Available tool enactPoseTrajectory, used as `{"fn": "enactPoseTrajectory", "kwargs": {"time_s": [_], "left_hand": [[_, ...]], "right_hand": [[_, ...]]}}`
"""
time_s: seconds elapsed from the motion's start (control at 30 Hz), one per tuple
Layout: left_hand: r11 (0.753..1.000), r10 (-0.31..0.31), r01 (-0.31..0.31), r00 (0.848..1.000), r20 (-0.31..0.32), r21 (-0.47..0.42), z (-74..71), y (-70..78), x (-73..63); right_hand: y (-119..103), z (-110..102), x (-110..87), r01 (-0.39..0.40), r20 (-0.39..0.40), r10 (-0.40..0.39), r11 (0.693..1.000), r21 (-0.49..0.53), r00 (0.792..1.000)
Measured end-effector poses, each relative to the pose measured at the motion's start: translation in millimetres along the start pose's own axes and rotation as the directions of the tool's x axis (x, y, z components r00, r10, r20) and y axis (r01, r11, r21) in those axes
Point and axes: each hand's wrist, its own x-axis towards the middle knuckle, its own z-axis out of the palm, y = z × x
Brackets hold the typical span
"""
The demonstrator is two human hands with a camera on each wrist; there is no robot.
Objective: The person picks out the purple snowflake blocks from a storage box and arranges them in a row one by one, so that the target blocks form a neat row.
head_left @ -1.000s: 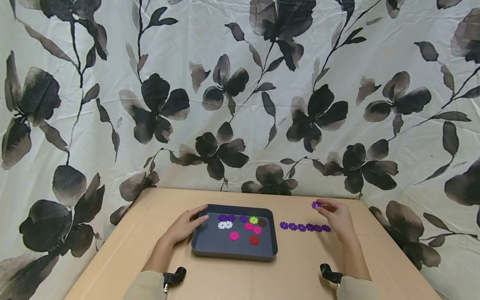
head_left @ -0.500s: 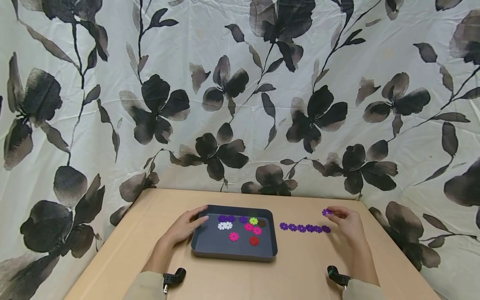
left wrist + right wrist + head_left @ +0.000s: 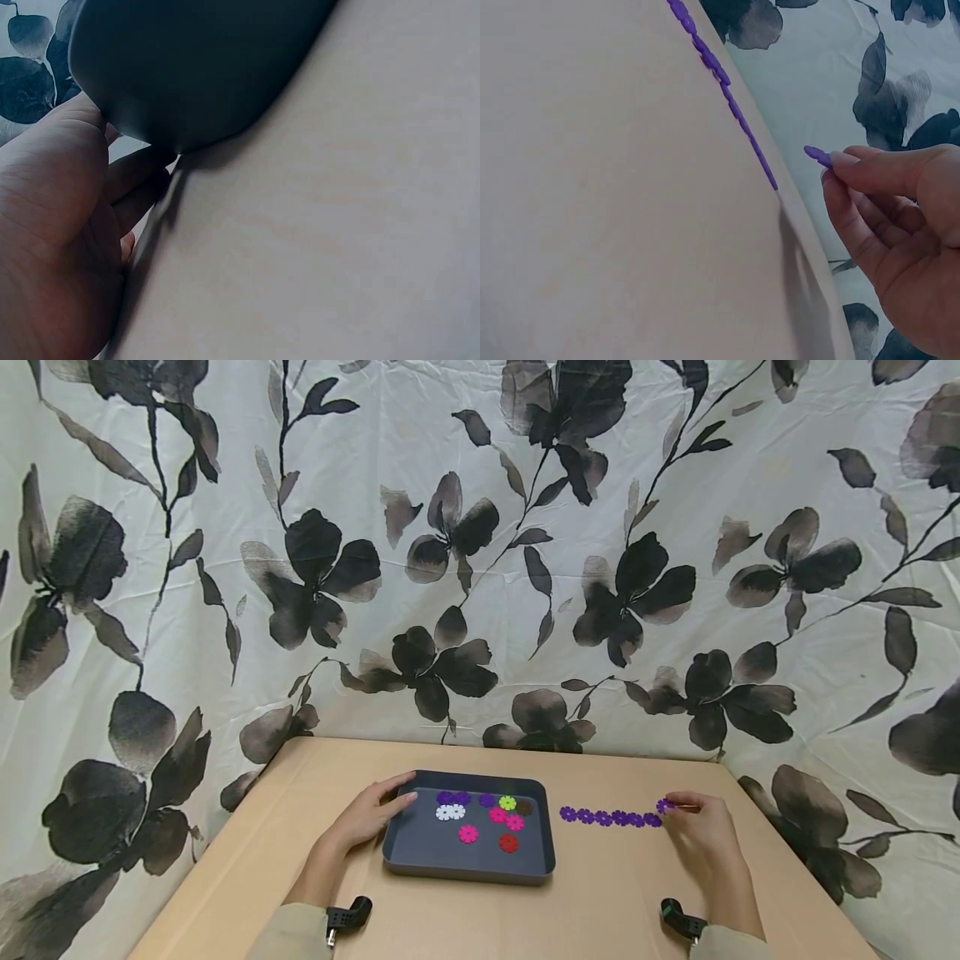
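My left hand (image 3: 365,814) holds the left side of a dark grey tray (image 3: 465,863), thumb over the rim. In the left wrist view, fingers reach under the tray (image 3: 180,67). Between thumb and fingertips, my right hand (image 3: 708,831) pinches a purple flower-shaped disc (image 3: 663,806). That piece is at the right end of a row of joined purple flower discs (image 3: 602,817) on the table. From the right wrist, the pinched disc (image 3: 817,155) appears raised and apart from the row (image 3: 742,124).
Inside the tray lie more flower discs: purple ones (image 3: 453,797), white ones (image 3: 450,811), pink ones (image 3: 498,812), a lime one (image 3: 507,802), a brown one (image 3: 524,807) and a red one (image 3: 508,842). A floral cloth (image 3: 525,610) hangs behind the wooden table (image 3: 480,922).
My right hand has moved right and down toward the near side, carrying the purple disc from above the row to its right end. The left hand and tray stay put.
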Motion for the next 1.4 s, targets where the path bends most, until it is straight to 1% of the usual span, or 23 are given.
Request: {"fn": "enactPoseTrajectory", "kwargs": {"time_s": [0.1,0.17,0.47,0.7,0.93,1.2,1.27,1.4], "left_hand": [[1.0,0.001,-0.001,1.0,0.001,0.002,-0.4,0.0,0.4],[1.0,0.003,-0.003,1.0,0.0,0.005,-0.6,-0.1,0.8],[1.0,0.0,0.0,1.0,-0.003,0.008,1.1,-1.4,0.8],[1.0,0.0,0.0,1.0,0.0,0.01,1.3,-1.7,0.3],[1.0,0.012,-0.012,1.0,0.003,0.001,0.3,-3.1,1.0],[1.0,0.003,-0.003,1.0,0.003,0.002,-0.1,-3.9,1.4],[1.0,0.002,-0.002,1.0,0.003,0.002,-0.1,-3.9,1.3],[1.0,0.003,-0.003,1.0,0.001,0.002,0.0,-3.5,0.8]], "right_hand": [[4,-1,-2.7,-0.053,0.001,0.053,0.999,-0.011,0.999],[6,-1,-3.2,-0.069,-0.004,0.069,0.998,-0.008,0.998],[13,2,-1.3,-0.084,-0.013,0.084,0.996,0.022,0.996],[18,6,2.5,-0.086,-0.041,0.085,0.996,-0.022,0.996],[18,8,1.7,-0.097,-0.059,0.093,0.994,-0.055,0.994],[22,6,3.7,-0.081,-0.046,0.077,0.99,-0.113,0.996],[22,6,4.1,-0.092,-0.044,0.088,0.991,-0.102,0.995],[16,7,3.0,-0.102,-0.055,0.102,0.995,-0.002,0.993]]}}
